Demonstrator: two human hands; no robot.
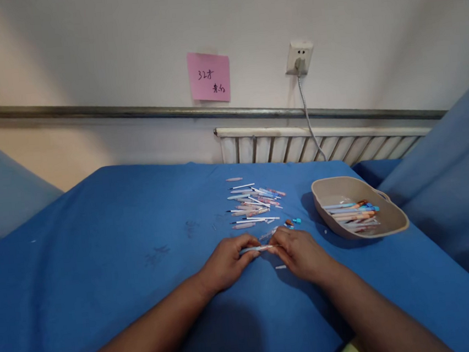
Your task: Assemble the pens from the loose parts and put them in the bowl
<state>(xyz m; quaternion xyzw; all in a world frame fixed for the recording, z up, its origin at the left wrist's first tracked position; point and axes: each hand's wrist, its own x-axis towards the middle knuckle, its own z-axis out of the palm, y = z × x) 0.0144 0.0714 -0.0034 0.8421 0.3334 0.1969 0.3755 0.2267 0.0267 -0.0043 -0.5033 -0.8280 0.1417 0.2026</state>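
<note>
Between my two hands lies a slim pen [253, 249], held level just above the blue cloth. My left hand [228, 259] pinches its pale left part between thumb and fingers. At the pen's right end, which looks pinkish, my right hand [297, 252] is closed on it with the fingertips. Past my hands is a loose pile of pen barrels [254, 210], with white refills [259, 219] lying among them. Small brown and turquoise pieces [297, 221] rest beyond my right fingers. A short white piece [281, 267] lies on the cloth below the pen.
A beige basket [318, 195] with several pens [354, 214] inside stands to the right. The blue cloth [101, 255] covers the table. Behind it are a radiator [289, 146], a metal rail [149, 113], a pink note [209, 77] and a socket [300, 58] with a plugged-in cable.
</note>
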